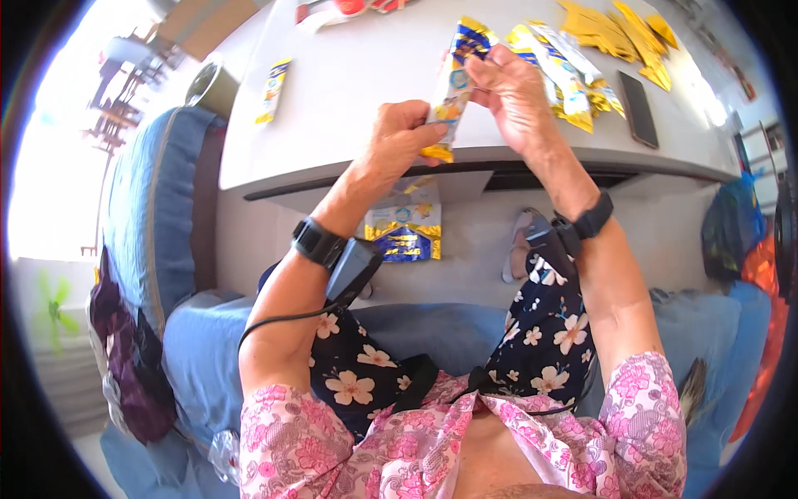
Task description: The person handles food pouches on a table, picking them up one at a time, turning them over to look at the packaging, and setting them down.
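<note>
Over the table's near edge I hold a long, narrow sachet (454, 93), yellow at both ends with blue and white between. My left hand (407, 131) is closed on its lower end, thumb across the front. Near the upper end my right hand (509, 90) pinches its side between thumb and fingers. Just beyond the right hand lies a pile of similar sachets (567, 87). One more sachet (273, 90) lies alone on the left of the table. What is inside the held sachet is hidden.
The white table (349, 71) bears yellow wrappers (600, 32) at the far right and a dark phone (637, 110) near its right edge. A yellow, blue and white pouch (405, 223) is below the table edge. A bin (214, 90) stands left, beside the blue-covered sofa (154, 208).
</note>
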Tool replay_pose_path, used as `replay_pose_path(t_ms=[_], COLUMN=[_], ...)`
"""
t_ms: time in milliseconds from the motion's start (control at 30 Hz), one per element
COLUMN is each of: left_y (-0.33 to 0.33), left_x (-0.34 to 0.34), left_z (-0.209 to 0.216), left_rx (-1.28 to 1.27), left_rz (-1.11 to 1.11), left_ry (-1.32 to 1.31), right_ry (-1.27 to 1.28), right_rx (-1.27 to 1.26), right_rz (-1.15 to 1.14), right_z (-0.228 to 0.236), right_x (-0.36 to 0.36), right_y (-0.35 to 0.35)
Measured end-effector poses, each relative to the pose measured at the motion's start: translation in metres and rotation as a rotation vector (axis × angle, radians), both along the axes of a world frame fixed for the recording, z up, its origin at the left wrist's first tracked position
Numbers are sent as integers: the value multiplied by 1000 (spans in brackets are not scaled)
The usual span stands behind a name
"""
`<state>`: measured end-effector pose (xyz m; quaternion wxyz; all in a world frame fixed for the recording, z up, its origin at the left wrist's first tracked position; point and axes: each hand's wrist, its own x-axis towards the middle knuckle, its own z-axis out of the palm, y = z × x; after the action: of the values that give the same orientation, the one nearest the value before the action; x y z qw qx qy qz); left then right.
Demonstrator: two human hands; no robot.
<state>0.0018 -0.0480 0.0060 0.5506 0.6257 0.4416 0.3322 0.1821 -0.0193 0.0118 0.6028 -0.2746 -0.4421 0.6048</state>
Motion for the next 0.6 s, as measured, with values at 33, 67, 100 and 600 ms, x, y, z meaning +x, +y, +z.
replay_pose_path(t_ms=[33, 67, 100, 600], left_y=[0, 0, 0, 74], left_x=[1, 1, 1, -129], left_z=[1, 0, -2, -17], left_rx=[-9, -20, -17, 699], left_rz=[2, 5, 39, 851], left_ry=[-47, -95, -87, 1165], right_ry=[2, -61, -103, -1032], right_rx=[-34, -54, -62, 303], right_rz=[30, 36, 31, -712], right_z=[1, 2, 2, -4], right_x=[1, -1, -3, 79], right_y=[-2, -6, -8, 17])
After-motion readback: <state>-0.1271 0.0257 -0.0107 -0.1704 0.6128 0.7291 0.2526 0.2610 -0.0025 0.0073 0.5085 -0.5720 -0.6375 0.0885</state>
